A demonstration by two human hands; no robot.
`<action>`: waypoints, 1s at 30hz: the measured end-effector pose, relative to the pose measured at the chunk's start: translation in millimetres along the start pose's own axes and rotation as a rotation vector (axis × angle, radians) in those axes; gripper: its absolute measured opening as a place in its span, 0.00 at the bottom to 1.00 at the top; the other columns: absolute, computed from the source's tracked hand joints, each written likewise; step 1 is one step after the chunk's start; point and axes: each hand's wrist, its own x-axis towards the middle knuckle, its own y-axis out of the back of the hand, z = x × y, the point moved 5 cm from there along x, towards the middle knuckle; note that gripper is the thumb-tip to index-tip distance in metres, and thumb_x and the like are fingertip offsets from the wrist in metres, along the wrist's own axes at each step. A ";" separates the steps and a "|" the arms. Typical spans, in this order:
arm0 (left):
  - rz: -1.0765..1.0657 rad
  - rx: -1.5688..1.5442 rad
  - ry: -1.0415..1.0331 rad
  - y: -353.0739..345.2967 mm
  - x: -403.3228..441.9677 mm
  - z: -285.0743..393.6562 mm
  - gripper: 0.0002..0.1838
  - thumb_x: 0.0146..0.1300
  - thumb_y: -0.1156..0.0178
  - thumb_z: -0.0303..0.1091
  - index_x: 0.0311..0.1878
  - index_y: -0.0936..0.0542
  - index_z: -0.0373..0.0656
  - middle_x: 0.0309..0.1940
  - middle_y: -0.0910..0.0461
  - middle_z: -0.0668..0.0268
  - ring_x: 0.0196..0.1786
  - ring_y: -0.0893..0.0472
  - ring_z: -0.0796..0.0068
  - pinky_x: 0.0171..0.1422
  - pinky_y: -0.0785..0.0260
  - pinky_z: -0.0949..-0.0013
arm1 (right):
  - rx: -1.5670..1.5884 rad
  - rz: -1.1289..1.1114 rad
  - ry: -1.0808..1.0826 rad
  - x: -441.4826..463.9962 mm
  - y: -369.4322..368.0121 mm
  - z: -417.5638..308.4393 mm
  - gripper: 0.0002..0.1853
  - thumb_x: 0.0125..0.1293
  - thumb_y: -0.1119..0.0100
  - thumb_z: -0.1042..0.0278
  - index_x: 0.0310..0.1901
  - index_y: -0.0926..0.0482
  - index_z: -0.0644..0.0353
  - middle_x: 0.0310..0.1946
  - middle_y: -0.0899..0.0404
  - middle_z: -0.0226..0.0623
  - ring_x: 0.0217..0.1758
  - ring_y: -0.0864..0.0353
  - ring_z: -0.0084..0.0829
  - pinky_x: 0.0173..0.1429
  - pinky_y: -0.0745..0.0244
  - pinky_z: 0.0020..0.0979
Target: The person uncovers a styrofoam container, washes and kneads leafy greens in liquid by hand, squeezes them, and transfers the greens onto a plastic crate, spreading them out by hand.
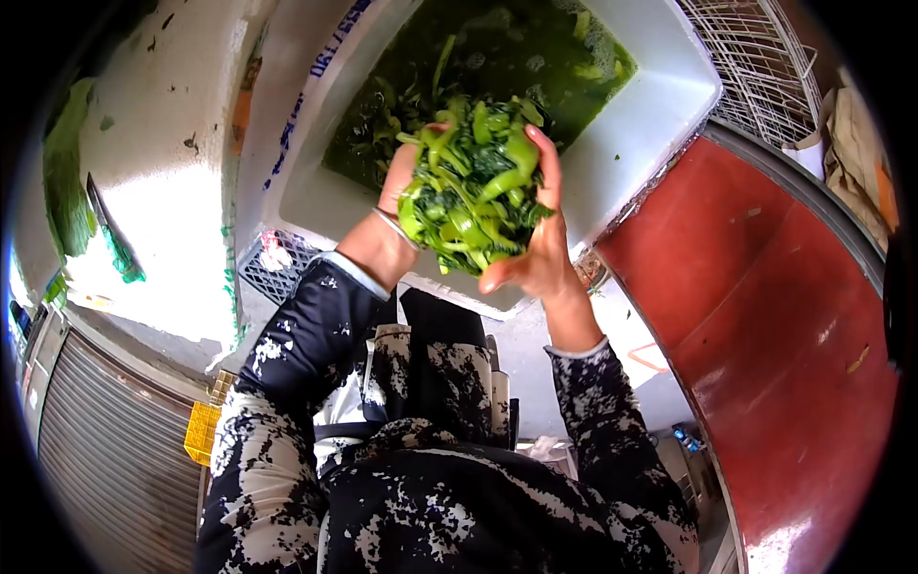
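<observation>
Between my two hands is a thick bunch of wet leafy greens (473, 187), with pale green stems and dark leaves. My left hand (387, 215), a bracelet at its wrist, cups the bunch from the left, its fingers partly hidden behind the leaves. On the other side my right hand (543, 234) wraps round it, thumb below and fingers above. The bunch is held over the near side of a white foam box (660, 105). Dark green water (497, 53) fills the box, with more stems and leaves floating in it.
To the left, a white surface (177, 124) bears a long green leaf vegetable (67, 172) and a knife with a green handle (120, 253). A red tabletop (755, 287) is on the right. A wire rack (760, 67) stands upper right, a dark plastic basket (273, 263) beside the box.
</observation>
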 end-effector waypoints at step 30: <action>0.140 -0.001 -0.002 -24.6 17.3 -36.8 0.10 0.62 0.48 0.41 0.40 0.26 0.45 0.33 0.22 0.65 0.37 0.22 0.70 0.46 0.28 0.68 | -0.443 0.808 0.208 -33.5 -5.3 -2.0 0.35 0.39 0.40 0.81 0.54 0.40 0.62 0.48 0.38 0.39 0.51 0.35 0.32 0.58 0.39 0.33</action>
